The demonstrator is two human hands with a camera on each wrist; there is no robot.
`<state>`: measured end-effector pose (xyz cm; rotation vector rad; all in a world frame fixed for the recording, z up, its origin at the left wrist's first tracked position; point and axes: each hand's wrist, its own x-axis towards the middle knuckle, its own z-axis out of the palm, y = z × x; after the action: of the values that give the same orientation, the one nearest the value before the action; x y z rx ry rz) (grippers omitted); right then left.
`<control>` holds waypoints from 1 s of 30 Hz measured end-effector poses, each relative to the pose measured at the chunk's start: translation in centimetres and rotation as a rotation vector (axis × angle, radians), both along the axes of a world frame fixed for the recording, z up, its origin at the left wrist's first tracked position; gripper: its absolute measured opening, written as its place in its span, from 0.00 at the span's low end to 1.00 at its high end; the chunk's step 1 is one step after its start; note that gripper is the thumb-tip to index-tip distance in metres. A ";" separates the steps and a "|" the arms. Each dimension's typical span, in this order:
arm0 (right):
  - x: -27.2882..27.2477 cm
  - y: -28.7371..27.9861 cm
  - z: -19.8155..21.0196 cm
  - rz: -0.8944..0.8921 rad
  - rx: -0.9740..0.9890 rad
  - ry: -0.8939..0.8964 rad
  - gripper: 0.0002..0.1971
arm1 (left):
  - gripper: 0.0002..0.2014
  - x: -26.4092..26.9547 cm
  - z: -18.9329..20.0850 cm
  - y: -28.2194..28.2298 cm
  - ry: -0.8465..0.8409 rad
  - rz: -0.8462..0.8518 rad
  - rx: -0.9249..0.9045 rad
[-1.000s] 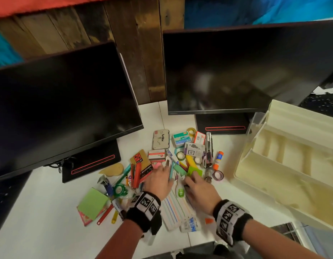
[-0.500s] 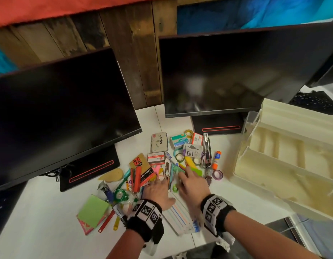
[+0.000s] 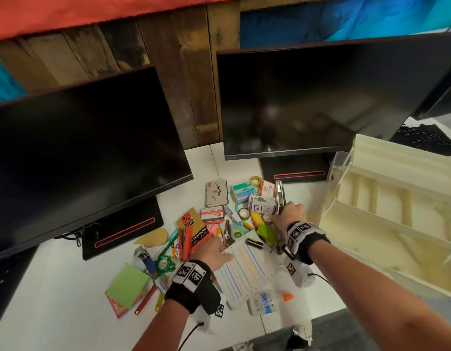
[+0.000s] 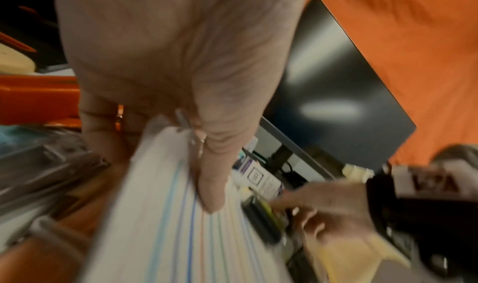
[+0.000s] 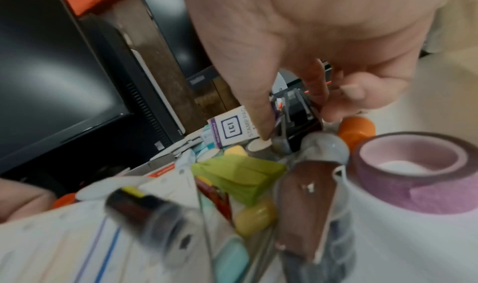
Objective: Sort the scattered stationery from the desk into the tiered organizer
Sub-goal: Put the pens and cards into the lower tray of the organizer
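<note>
Right hand: down on the near end of the stapler, thumb and fingers curled round it in the right wrist view; a grip forming, not lifted.
Left hand: pinching the corner of the striped label sheets, thumb on top.
Stapler: just left of the tiered organizer, wedged against the stamp pad box.
Organizer: open, its trays showing nothing inside.
Risk one: lifting the stapler could drag the stamp pad box and the purple tape roll beside it.
Risk two: the black marker lies on the sheets; tilt them and it rolls off.
</note>
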<state>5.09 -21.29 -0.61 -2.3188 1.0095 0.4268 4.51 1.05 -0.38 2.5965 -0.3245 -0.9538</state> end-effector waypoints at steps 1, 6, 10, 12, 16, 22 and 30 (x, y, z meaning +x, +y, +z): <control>0.2 -0.2 -0.2 -0.005 0.001 0.013 0.34 | 0.12 0.2 0.2 0.1 0.015 0.034 -0.047; 0.8 -1.3 -0.5 -0.063 0.030 0.012 0.32 | 0.12 0.7 1.0 0.7 -0.077 0.096 -0.136; 0.7 -1.8 0.4 -0.065 0.040 -0.013 0.23 | 0.08 1.0 2.2 0.6 -0.154 0.056 -0.115; 0.7 -2.1 0.4 -0.064 0.069 0.006 0.18 | 0.08 1.0 3.2 0.4 -0.181 0.033 -0.093; 0.1 -2.5 0.8 -0.012 0.083 0.034 0.16 | 0.10 0.6 5.4 -0.4 -0.253 0.001 -0.012; 0.2 -2.9 0.8 0.022 0.020 0.058 0.19 | 0.04 -0.8 8.5 -1.7 -0.431 -0.014 0.039; 1.2 -6.5 -0.4 -0.232 0.444 -0.293 0.16 | 0.08 -1.9 11.4 -4.0 -0.806 0.029 0.119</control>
<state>6.33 -27.74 -1.02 -1.7819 0.9167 0.1856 2.63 -2.98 11.05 2.9689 -0.4289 0.1379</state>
